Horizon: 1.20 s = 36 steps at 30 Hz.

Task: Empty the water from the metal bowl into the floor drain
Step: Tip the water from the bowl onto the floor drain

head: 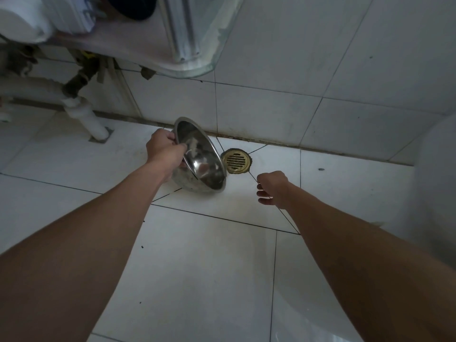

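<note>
Head view looks down on a white tiled floor [202,267] crossed by dark grout lines, which meets a tiled wall [271,112] along a stained seam at its far edge; at the right edge of the floor stands a large pale rounded fixture [436,183], too blurred to identify, and above the far left corner hangs a glass-edged shelf [197,67] with a metal bracket beneath it and blurred white items on top, while a white drain pipe [85,114] comes down to the floor near that far left corner; two bare forearms reach in from the near edge toward the far edge of the floor; the left hand [164,150] is closed around the rim of the metal bowl [201,160], thumb on the inside and fingers behind, holding it tipped steeply on its side so the opening faces up and right, its lower rim down by the floor and just left of the floor drain [235,160]; whether any water is left inside cannot be told, as the shiny interior shows only reflections; the right hand [271,187] hangs loosely curled and holds nothing, just near of the drain; the drain itself is a round brass grate with slots, set in the floor close to the far edge beside the wall seam
</note>
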Each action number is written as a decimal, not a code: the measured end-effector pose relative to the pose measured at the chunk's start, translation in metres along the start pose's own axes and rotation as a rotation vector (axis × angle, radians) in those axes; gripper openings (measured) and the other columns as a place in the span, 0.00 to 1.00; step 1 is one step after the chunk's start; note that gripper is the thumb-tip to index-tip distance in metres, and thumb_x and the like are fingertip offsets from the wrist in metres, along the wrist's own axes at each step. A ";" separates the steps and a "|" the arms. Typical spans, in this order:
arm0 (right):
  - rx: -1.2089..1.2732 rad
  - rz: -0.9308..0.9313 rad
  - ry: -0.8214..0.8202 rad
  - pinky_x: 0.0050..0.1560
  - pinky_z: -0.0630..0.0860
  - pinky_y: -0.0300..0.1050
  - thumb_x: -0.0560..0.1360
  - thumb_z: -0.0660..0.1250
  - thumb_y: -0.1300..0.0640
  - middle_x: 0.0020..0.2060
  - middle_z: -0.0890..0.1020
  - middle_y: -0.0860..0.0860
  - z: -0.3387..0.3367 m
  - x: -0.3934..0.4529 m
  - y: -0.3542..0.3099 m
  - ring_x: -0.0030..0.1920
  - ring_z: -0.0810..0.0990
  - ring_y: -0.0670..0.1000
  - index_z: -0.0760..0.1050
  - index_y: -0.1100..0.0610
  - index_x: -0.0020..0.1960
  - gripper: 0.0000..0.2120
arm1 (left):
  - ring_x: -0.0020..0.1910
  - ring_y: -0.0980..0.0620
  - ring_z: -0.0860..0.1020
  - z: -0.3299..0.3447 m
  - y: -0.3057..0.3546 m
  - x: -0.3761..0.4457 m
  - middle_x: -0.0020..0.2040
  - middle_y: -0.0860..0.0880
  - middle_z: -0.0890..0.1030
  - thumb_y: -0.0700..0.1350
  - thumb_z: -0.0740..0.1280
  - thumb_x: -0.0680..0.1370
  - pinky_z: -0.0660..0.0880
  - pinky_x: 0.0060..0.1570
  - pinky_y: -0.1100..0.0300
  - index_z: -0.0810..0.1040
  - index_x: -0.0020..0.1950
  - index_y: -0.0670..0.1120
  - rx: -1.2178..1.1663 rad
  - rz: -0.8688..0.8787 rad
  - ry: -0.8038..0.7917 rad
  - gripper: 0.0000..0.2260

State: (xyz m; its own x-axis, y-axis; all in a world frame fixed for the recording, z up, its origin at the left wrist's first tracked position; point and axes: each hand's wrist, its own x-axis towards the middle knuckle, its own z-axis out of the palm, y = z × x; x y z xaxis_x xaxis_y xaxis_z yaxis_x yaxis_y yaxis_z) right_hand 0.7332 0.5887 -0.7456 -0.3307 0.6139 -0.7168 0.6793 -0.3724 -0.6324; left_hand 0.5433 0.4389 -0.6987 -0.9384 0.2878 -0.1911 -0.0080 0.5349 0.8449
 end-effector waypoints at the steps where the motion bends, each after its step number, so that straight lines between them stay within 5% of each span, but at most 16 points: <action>1: -0.004 0.001 -0.002 0.38 0.78 0.47 0.80 0.60 0.62 0.52 0.78 0.59 0.000 0.000 0.000 0.47 0.79 0.55 0.73 0.67 0.69 0.19 | 0.45 0.40 0.85 0.000 0.000 0.000 0.47 0.41 0.84 0.35 0.72 0.72 0.85 0.45 0.44 0.77 0.42 0.48 0.010 0.010 -0.003 0.09; 7: -0.014 -0.006 -0.010 0.36 0.78 0.46 0.80 0.60 0.62 0.52 0.78 0.58 0.003 -0.002 -0.003 0.45 0.79 0.54 0.73 0.66 0.68 0.18 | 0.44 0.40 0.85 0.001 0.004 -0.006 0.44 0.43 0.79 0.34 0.72 0.72 0.85 0.38 0.45 0.73 0.41 0.50 0.105 0.084 -0.008 0.13; 14: -0.010 -0.015 -0.015 0.38 0.79 0.47 0.81 0.61 0.61 0.63 0.80 0.61 0.006 -0.003 -0.006 0.47 0.79 0.54 0.73 0.66 0.69 0.19 | 0.44 0.38 0.82 0.007 0.009 -0.012 0.46 0.39 0.80 0.31 0.69 0.71 0.83 0.42 0.43 0.75 0.48 0.40 0.267 0.240 0.002 0.09; 17: -0.001 -0.013 -0.021 0.37 0.78 0.47 0.81 0.61 0.61 0.63 0.80 0.61 0.006 -0.003 -0.006 0.48 0.79 0.54 0.72 0.65 0.70 0.19 | 0.44 0.41 0.80 0.009 0.012 -0.014 0.43 0.42 0.79 0.32 0.68 0.71 0.80 0.39 0.50 0.76 0.48 0.40 0.295 0.307 0.014 0.08; 19: -0.003 -0.010 -0.022 0.39 0.79 0.48 0.81 0.61 0.61 0.63 0.80 0.61 0.006 -0.004 -0.007 0.48 0.79 0.54 0.72 0.65 0.71 0.19 | 0.41 0.44 0.77 0.010 0.013 -0.016 0.40 0.44 0.77 0.32 0.69 0.71 0.73 0.34 0.57 0.76 0.47 0.39 0.303 0.345 0.017 0.07; 25: -0.015 0.000 -0.027 0.39 0.79 0.48 0.81 0.61 0.61 0.62 0.80 0.60 0.003 -0.006 -0.007 0.50 0.79 0.55 0.73 0.65 0.68 0.17 | 0.40 0.39 0.77 0.011 0.013 -0.022 0.38 0.37 0.79 0.32 0.68 0.70 0.76 0.39 0.47 0.74 0.45 0.38 0.352 0.495 0.009 0.06; 36: -0.008 0.000 -0.045 0.42 0.79 0.50 0.80 0.60 0.62 0.51 0.78 0.58 -0.002 -0.008 -0.006 0.48 0.78 0.55 0.76 0.66 0.64 0.15 | 0.37 0.42 0.74 0.010 0.022 -0.035 0.38 0.42 0.75 0.30 0.70 0.72 0.67 0.37 0.55 0.69 0.43 0.41 0.502 0.793 0.021 0.12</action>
State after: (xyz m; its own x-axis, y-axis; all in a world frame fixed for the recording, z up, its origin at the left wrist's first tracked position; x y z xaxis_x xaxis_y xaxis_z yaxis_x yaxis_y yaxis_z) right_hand 0.7325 0.5873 -0.7354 -0.3598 0.5822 -0.7291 0.6846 -0.3662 -0.6303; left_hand 0.5794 0.4488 -0.6787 -0.6117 0.7037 0.3614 0.7822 0.4700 0.4089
